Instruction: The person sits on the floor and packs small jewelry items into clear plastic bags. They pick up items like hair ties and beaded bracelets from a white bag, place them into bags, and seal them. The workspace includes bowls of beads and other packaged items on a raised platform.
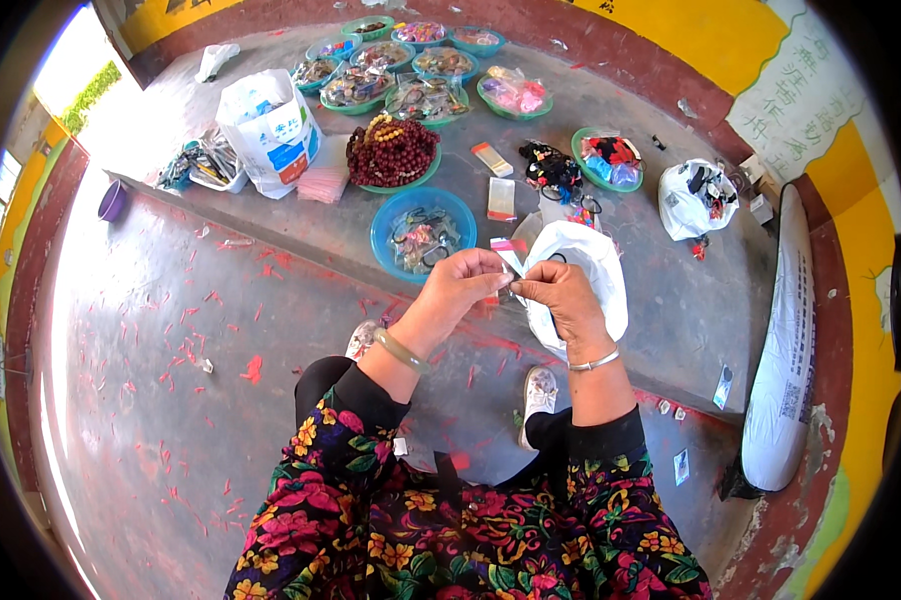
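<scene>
My left hand (461,282) and my right hand (568,297) meet in front of me, both closed with thumb and finger pinched together. Between them is a small clear plastic bag (508,256) with a pink and white strip at its top; the fingers hide part of it, and its contents are too small to make out. Just beyond the left hand sits a blue basin (379,232) holding small bagged items. An open white plastic bag (603,268) stands right behind and beside my right hand, with something dark inside.
Beaded strings (391,155) heap over a green basin. Several basins of packaged trinkets, such as one with pink items (516,92), stand farther off. A white shopping bag (271,135) is at left; a filled white bag (696,200) at right. A step edge (301,253) crosses the floor.
</scene>
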A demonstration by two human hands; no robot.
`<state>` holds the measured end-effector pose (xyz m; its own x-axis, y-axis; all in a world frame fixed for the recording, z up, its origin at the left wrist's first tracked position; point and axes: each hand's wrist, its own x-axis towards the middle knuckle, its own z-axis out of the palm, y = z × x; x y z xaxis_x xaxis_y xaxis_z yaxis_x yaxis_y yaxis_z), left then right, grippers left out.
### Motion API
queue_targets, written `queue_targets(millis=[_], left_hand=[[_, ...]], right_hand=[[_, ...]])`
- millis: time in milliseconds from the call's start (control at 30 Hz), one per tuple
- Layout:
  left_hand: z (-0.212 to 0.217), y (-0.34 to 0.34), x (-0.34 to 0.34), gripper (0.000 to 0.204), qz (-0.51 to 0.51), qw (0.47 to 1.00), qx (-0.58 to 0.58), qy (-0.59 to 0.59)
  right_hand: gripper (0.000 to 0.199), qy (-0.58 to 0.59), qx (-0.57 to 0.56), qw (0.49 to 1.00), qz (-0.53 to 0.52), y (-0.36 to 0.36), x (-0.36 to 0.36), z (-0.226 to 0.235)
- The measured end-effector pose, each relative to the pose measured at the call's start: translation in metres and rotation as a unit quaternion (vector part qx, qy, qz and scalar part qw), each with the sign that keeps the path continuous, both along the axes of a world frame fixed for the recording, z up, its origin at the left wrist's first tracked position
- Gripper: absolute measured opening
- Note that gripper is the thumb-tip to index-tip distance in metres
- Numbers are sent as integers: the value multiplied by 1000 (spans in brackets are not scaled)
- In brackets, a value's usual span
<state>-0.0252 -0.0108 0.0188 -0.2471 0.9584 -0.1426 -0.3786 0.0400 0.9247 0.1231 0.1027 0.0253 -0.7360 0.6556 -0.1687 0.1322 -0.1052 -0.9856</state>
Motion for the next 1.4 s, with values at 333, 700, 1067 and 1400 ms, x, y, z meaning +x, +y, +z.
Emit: queue_targets(millis=[333,700,1067,1400], left_hand=[[5,-3,-15,19,2,1000,-4,-12],[13,-8,-19,10,-161,972,-104,139],[15,-3,-17,7,7,996,-89,28],[7,-5,-20,19,-100,992,-72,6]], right_hand=[[10,-73,54,990,104,-3,4,22],[9,-108,78,965,225,3,9,14],[18,8,-84,995,46,10,8,4],[13,51,-90,992,66,11,10,4]])
